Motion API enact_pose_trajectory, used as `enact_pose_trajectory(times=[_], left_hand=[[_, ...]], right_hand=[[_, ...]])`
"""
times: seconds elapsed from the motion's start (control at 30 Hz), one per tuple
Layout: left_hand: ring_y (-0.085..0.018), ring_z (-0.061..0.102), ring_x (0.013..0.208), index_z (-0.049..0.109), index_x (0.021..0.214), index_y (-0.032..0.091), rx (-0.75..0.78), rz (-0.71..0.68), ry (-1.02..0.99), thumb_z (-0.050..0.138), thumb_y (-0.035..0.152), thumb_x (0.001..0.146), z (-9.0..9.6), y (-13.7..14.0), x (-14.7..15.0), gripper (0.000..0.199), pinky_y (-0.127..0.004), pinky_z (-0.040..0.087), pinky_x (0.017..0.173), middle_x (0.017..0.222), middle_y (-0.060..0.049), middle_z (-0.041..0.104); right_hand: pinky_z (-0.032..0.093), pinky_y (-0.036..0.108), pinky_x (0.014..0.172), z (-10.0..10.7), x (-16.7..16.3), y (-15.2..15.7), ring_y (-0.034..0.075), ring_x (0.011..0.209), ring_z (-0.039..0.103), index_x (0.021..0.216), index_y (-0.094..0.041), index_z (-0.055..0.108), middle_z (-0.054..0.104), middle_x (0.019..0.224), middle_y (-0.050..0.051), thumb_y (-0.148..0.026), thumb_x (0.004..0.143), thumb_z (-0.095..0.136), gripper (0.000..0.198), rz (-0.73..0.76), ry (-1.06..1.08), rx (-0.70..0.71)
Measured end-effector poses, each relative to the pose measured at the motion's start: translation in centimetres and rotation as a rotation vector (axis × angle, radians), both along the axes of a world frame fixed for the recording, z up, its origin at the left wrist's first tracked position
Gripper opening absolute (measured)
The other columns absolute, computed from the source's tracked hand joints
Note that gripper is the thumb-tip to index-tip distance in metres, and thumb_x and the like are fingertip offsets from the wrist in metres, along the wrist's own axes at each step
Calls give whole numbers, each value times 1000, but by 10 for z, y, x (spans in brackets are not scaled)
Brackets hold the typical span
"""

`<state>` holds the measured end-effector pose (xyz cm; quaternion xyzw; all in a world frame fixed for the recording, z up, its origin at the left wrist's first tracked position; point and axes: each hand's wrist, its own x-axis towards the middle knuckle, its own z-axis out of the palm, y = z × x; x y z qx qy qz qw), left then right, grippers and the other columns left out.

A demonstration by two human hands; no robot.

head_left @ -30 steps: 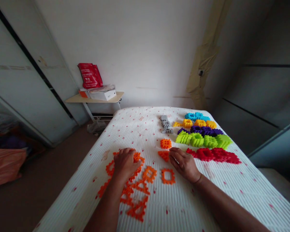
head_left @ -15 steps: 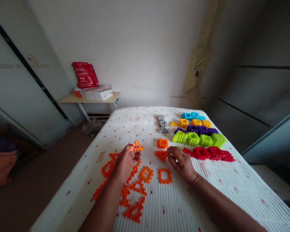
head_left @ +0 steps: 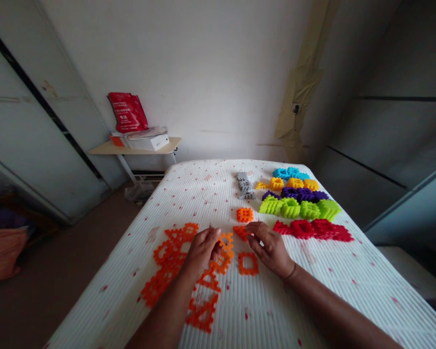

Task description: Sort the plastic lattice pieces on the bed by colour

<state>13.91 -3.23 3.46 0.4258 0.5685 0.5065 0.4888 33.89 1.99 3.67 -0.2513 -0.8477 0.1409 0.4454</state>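
My left hand (head_left: 203,247) pinches an orange interlocking plastic piece (head_left: 226,241) with notched edges, held above the loose orange pieces. It looks triangular in the earlier frame and is now turned on its side. My right hand (head_left: 271,247) has its fingers bent around the right end of a small stack of orange triangle pieces (head_left: 240,232); the fingertips partly hide it. In front of that stack lies an orange square frame piece (head_left: 248,272). Behind it stands a stack of orange window-grid squares (head_left: 244,214). Loose orange pieces (head_left: 156,286) lie spread and overlapping around my left forearm.
Grouped stacks stand at the right: red (head_left: 312,230), lime green (head_left: 289,208), purple (head_left: 301,195), yellow (head_left: 295,183) and blue (head_left: 289,173). Grey pieces (head_left: 244,186) form a column at the back middle. A side table (head_left: 105,148) with a red bag (head_left: 127,112) stands back left.
My left hand has moved right and nearer to me with the orange piece, turning it. My right hand has shifted slightly left over the triangle stack.
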Motion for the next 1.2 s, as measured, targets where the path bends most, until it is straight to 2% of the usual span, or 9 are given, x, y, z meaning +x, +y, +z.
enact_pose_trajectory(times=[0.13, 0.33, 0.57, 0.7, 0.8, 0.9, 1.0, 1.07, 1.2], left_hand=[[-7, 42, 38, 49, 62, 18, 0, -95, 95, 54, 53, 73, 3, 0, 3, 38, -17, 30, 38, 46, 5, 47], [-6, 39, 35, 51, 60, 17, -14, -170, 85, 55, 55, 72, 4, -4, 8, 40, -18, 27, 36, 43, 5, 45], [-10, 53, 48, 58, 72, 14, 40, -273, -201, 58, 47, 73, 0, 0, 3, 33, -22, 39, 48, 57, -2, 58], [-9, 51, 49, 60, 74, 15, -44, -298, -120, 70, 30, 62, 2, 1, 6, 22, -21, 39, 51, 56, 1, 59], [-8, 48, 46, 59, 65, 14, -45, -250, -81, 67, 31, 62, 1, 1, 7, 19, -21, 37, 48, 53, 1, 57], [-8, 46, 46, 62, 70, 14, -30, -161, -59, 65, 33, 64, 0, 2, 4, 19, -21, 37, 48, 54, 2, 56], [-9, 45, 46, 67, 74, 14, -28, -87, 39, 65, 33, 63, 3, 2, 1, 22, -21, 34, 48, 52, 3, 54], [-9, 45, 47, 69, 75, 14, -22, -75, 101, 64, 34, 64, 5, 2, 1, 24, -21, 33, 48, 52, 2, 55], [-10, 46, 51, 70, 79, 13, -35, -108, 118, 62, 36, 66, 6, 2, 3, 27, -22, 35, 51, 56, 1, 57]], right_hand=[[49, 32, 83, 6, -6, -9, 17, 97, 59, 104, -20, 57, 64, 96, 8, -18, 88, 44, 21, 94, 0, -91], [49, 23, 67, 8, -15, -23, 13, 74, 61, 87, -19, 61, 64, 83, 4, -26, 84, 53, 11, 183, -30, -371], [39, 18, 41, 1, -22, -18, 6, 43, 44, 71, -19, 54, 50, 55, -6, -36, 69, 67, 22, 104, 388, -930], [44, 20, 45, 2, -21, -13, 8, 46, 48, 72, -18, 53, 53, 56, -5, -35, 67, 69, 24, 73, 523, -1011], [45, 21, 45, 2, -17, -12, 8, 46, 49, 74, -18, 53, 54, 59, -4, -34, 71, 65, 20, 78, 429, -916], [49, 24, 54, 5, -8, -8, 11, 59, 56, 80, -19, 58, 59, 71, 1, -29, 78, 59, 11, 42, 162, -574], [51, 30, 72, 11, 4, -3, 18, 90, 59, 95, -20, 60, 60, 105, 10, -24, 83, 53, 15, 37, -71, -226], [49, 35, 82, 15, 11, 0, 21, 105, 54, 107, -21, 58, 54, 120, 12, -24, 84, 53, 23, 54, -161, -113], [46, 37, 90, 14, 14, 0, 23, 113, 50, 121, -20, 51, 52, 124, 13, -30, 81, 58, 41, 101, -327, -2]])
